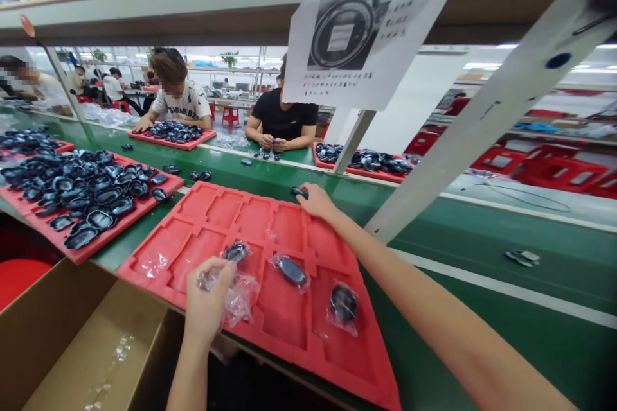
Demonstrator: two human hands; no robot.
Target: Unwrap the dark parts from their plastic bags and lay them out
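Observation:
My left hand (208, 295) is closed on crumpled clear plastic wrap (240, 300) over the near side of a red foam tray (193, 212). Just beyond its fingers lies a dark oval part in clear film (236, 252). My right hand (315, 200) reaches past the tray's far edge, with a small dark glossy part (299, 192) pinched in its fingertips. Two more film-wrapped pieces rest in the tray's compartments: a dark elongated part (291, 270) and a rounder black part (343, 303).
A red tray (80, 253) heaped with dark parts stands to the left. Below it is an open cardboard box (96, 340). A slanted white post (463, 122) rises at the right. Across the green bench, a person in black (284, 117) handles parts. A paper sheet (357, 87) hangs overhead.

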